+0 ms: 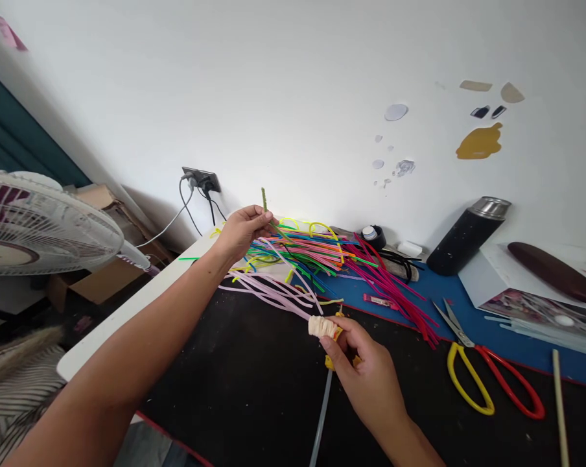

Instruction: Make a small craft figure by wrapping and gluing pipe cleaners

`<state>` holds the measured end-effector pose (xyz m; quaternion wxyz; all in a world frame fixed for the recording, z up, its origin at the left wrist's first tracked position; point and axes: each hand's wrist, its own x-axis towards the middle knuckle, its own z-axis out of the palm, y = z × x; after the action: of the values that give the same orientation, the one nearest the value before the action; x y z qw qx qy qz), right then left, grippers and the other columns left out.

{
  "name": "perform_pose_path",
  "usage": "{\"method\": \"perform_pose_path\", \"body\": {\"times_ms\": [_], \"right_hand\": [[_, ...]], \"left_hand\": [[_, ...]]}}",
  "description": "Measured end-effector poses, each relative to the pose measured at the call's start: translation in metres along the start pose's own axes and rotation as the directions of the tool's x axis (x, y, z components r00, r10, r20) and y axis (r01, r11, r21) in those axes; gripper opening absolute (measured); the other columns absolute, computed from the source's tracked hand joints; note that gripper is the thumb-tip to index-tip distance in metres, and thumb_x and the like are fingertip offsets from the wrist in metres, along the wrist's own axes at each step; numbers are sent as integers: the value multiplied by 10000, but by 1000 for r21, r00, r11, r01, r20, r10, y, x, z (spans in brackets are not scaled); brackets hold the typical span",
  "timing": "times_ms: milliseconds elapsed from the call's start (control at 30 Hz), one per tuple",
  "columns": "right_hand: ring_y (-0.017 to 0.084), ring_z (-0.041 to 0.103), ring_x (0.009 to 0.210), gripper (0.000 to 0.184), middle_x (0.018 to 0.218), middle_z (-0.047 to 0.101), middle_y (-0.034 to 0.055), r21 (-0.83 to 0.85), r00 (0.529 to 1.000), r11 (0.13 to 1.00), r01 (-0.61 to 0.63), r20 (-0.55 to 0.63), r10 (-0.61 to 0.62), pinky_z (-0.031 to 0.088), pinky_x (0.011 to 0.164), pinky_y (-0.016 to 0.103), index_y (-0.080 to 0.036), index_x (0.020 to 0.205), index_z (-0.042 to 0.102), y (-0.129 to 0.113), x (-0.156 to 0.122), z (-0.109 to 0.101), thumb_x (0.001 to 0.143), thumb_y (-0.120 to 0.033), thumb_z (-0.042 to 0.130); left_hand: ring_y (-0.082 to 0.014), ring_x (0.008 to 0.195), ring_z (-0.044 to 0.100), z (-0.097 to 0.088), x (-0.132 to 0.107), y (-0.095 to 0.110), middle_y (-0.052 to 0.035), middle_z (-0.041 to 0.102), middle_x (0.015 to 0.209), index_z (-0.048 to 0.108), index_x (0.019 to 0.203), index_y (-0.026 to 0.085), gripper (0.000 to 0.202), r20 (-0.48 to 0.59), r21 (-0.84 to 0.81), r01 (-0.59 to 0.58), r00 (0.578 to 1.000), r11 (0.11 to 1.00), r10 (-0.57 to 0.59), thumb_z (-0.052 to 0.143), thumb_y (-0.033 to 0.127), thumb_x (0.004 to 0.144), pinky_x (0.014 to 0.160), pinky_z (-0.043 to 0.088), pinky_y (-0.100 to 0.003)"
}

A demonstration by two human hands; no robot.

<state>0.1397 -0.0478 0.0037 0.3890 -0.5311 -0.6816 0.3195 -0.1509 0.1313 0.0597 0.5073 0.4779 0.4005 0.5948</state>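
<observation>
My left hand (241, 230) reaches out over a pile of coloured pipe cleaners (317, 256) and pinches a green pipe cleaner (264, 200) that stands upright above the fingers. Nearer to me, my right hand (365, 370) is closed round a cream and yellow fuzzy piece (323, 326) fixed on a pale grey stick (321, 415). Pale pink pipe cleaners (273, 293) fan out to the left from that piece over the black mat (234, 376).
Red and yellow scissors (487, 376) lie on the right of the mat. A black flask (465, 237) leans by the wall, next to a white box (497, 275). A white fan (35, 224) stands at left. A wall socket (201, 177) with cables sits behind the table.
</observation>
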Motion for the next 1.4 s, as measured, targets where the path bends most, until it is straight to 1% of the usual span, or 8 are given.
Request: {"method": "perform_pose_path", "body": {"times_ms": [700,867,1000,1100,1200,1300,1367,1400], "right_hand": [[142,614,535,282,622,625,-37,-24,1000,1000,18,10,-18,463,544,228,-239,1118,761,-7,0,-2,992,-455,630],[142,621,544,273,631,632,-36,-17,1000,1000,22,9,-21,471,556,226,-238,1125,760,-9,-1,-3,990,-437,629],[136,606,541,283,629,612,-44,-22,1000,1000,20,10,-20,456,557,226,-231,1142,751,-8,-1,-2,994,-437,626],[135,611,563,274,643,617,-41,-9,1000,1000,20,6,-20,450,557,220,-231,1143,750,-7,0,-1,994,-427,629],[130,610,564,264,645,623,-41,-2,1000,1000,29,7,-29,443,555,216,-230,1143,751,-8,1,-2,993,-408,627],[125,603,547,264,635,614,-46,4,999,999,37,10,-37,437,553,215,-229,1148,753,-10,1,-3,988,-399,630],[125,604,549,266,635,611,-46,7,999,999,33,12,-33,437,555,213,-226,1146,753,-11,1,-4,986,-396,626],[125,603,549,266,633,608,-46,7,999,999,33,10,-33,437,556,213,-225,1143,754,-12,1,-4,985,-394,623]], "left_hand": [[-122,635,692,17,-5,-4,-31,756,758,630,771,170,446,52,-4,21,998,1000,-20,967,450,685,635,550,-240],[-141,605,691,36,-5,-12,-32,740,699,623,769,171,479,116,87,30,992,996,-40,962,495,673,599,524,-251],[-153,580,648,63,-2,-20,-18,700,640,619,758,185,467,275,273,16,957,962,-94,944,510,678,588,492,-276],[-146,565,574,83,0,-21,15,633,607,632,760,198,351,351,476,-168,936,863,-12,865,460,781,581,427,-282],[-166,661,594,101,3,-21,-7,680,738,695,831,211,144,490,651,-447,865,614,109,763,331,874,644,405,-296],[-212,819,655,115,4,-29,-46,739,896,733,881,225,47,686,667,-649,727,367,38,712,265,896,710,417,-310],[-226,867,674,123,4,-39,-63,753,945,736,897,221,57,748,645,-702,661,302,-61,696,260,905,724,431,-311],[-229,871,680,127,4,-44,-69,758,963,740,915,217,67,754,647,-707,649,285,-102,690,260,909,722,437,-313]]}}
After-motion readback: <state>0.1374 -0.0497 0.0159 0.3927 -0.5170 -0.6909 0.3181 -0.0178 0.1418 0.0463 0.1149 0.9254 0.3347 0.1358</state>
